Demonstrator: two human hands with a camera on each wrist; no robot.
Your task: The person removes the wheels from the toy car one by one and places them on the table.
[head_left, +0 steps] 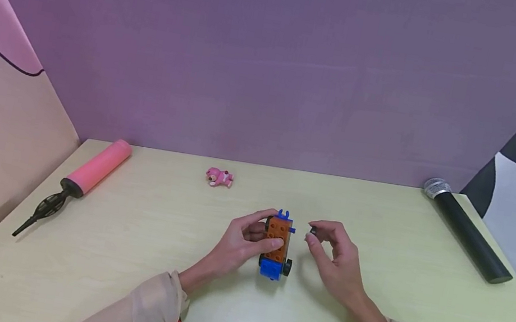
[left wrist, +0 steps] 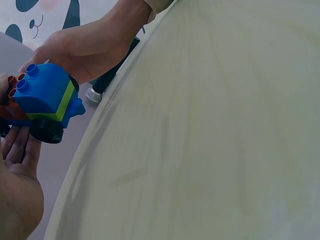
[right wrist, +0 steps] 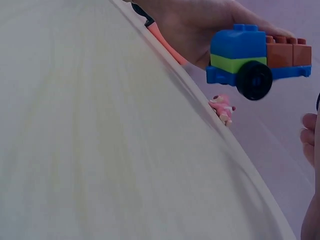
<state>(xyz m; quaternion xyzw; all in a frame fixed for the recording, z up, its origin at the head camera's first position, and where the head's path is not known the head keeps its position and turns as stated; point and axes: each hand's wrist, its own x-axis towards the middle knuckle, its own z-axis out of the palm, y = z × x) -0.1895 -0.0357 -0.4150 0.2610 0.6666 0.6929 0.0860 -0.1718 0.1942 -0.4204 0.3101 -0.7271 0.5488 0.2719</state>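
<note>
My left hand (head_left: 244,241) grips a toy building-brick truck (head_left: 276,244) above the table, its thumb across the orange-brown bricks. A blue cab with a lime-green layer beneath shows in the right wrist view, over a black wheel (right wrist: 254,80). On the truck's right side, one bare blue axle stub (head_left: 292,230) sticks out at the far end. Just right of it, my right hand (head_left: 338,263) pinches a small black wheel (head_left: 313,230) between thumb and fingers, apart from the truck. The left wrist view has the truck (left wrist: 47,95) at its left edge.
A pink bear figure (head_left: 220,177) lies near the table's back edge. At left is a pink balloon pump (head_left: 98,168) with a black nozzle. A black microphone (head_left: 468,233) lies at the right edge. A purple wall (head_left: 273,72) stands behind the table.
</note>
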